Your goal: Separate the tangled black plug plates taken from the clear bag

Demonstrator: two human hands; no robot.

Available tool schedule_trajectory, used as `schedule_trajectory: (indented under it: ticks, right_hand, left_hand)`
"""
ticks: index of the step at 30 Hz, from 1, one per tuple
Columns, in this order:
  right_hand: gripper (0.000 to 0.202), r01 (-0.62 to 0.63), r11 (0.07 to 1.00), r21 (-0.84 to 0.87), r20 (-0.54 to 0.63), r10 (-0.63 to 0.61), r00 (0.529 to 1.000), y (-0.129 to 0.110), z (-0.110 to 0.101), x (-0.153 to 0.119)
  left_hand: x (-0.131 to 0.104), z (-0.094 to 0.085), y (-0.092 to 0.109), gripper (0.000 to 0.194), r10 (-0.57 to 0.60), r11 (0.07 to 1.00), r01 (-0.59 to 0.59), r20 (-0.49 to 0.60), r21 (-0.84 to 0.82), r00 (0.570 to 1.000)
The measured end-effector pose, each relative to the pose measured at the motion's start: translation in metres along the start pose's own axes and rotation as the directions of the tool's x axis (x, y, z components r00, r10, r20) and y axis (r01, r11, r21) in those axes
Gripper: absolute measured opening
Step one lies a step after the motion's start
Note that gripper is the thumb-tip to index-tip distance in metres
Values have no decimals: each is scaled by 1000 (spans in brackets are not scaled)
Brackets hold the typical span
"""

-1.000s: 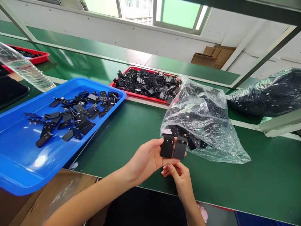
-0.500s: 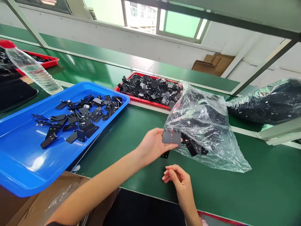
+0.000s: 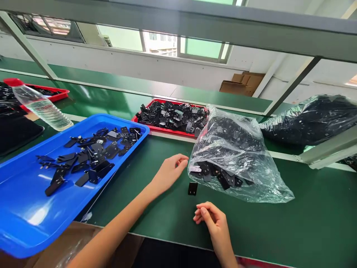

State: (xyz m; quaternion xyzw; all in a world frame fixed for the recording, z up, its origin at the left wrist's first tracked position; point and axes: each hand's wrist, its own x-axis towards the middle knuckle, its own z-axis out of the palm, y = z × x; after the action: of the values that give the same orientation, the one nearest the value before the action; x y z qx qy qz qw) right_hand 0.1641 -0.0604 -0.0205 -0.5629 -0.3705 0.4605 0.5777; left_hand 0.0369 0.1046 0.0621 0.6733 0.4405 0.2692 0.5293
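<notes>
My left hand (image 3: 171,172) is stretched over the green bench just left of a clear plastic bag (image 3: 237,137). Its thumb and forefinger are slightly apart, and no part shows between them. Black plastic pieces (image 3: 223,180) fill the bag and show at its near side. One small black piece (image 3: 192,188) with two metal spots lies on the bench between my hands. Below it rests my right hand (image 3: 213,219), fingers loosely curled in with the thumb against them, holding nothing that I can see.
A blue tray (image 3: 25,197) with scattered black parts takes up the left. Behind the bench middle stands a red tray (image 3: 170,129) heaped with similar pieces. A water bottle (image 3: 41,108) leans at far left; another full bag (image 3: 315,119) lies at right beside a frame post (image 3: 329,150).
My left hand has let go of the flat grey-black pieces it held up and drawn back left from the bag. My right hand stays curled in place. The view has tilted up.
</notes>
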Motion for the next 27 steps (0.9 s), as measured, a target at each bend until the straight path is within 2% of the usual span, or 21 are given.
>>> schedule_trajectory:
  ticks: [1, 3, 5, 6, 7, 9, 12, 15, 18, 20, 22, 25, 27]
  right_hand:
    - [34, 22, 996, -86, -47, -26, 999, -4, -8, 1]
    - [34, 59, 941, -333, -189, -128, 974, -14, -28, 7]
    - [34, 43, 798, -602, -309, -282, 908, -22, -51, 17]
    - [36, 12, 708, -706, -327, -340, 882, -25, -61, 22]
    - [38, -15, 625, -780, -316, -374, 872, -27, -69, 28]
    - [40, -35, 498, -866, -251, -373, 893, -30, -78, 39]
    - [29, -24, 392, -920, -172, -348, 921, -30, -79, 47]
    - [21, -16, 316, -949, -148, -396, 906, -28, -72, 42]
    - [20, 56, 246, -968, -63, -452, 890, -25, -65, 24]
    - [21, 138, 205, -969, 29, -458, 889, -23, -62, 9]
    - [22, 202, 212, -956, 90, -444, 892, -21, -60, -3]
    - [28, 163, 259, -952, 29, -453, 891, -19, -59, -12]
    - [37, 95, 268, -959, -30, -430, 902, -18, -58, -11]
  left_hand:
    - [-14, 3, -4, 32, 58, 976, -62, 25, 210, 998]
    - [-33, 9, -11, 33, 107, 854, -147, 108, 499, 988]
    - [-39, 16, -17, 34, 87, 771, -185, 186, 609, 979]
    - [-39, 21, -20, 34, 79, 746, -203, 219, 634, 972]
    - [-38, 25, -24, 32, 82, 727, -228, 248, 648, 965]
    - [-36, 33, -31, 24, 137, 684, -300, 287, 665, 948]
    - [-42, 39, -44, 26, 305, 557, -431, 308, 710, 901]
    - [-60, 35, -57, 31, 422, 400, -492, 321, 774, 848]
    - [-78, 23, -62, 34, 422, 348, -480, 323, 805, 847]
    - [-86, 16, -58, 36, 372, 400, -424, 278, 813, 885]
    - [-89, 13, -52, 35, 300, 472, -310, 181, 825, 937]
    - [-88, 21, -45, 36, 221, 490, -153, 47, 858, 974]
    - [-87, 33, -45, 37, 205, 467, -121, 25, 876, 978]
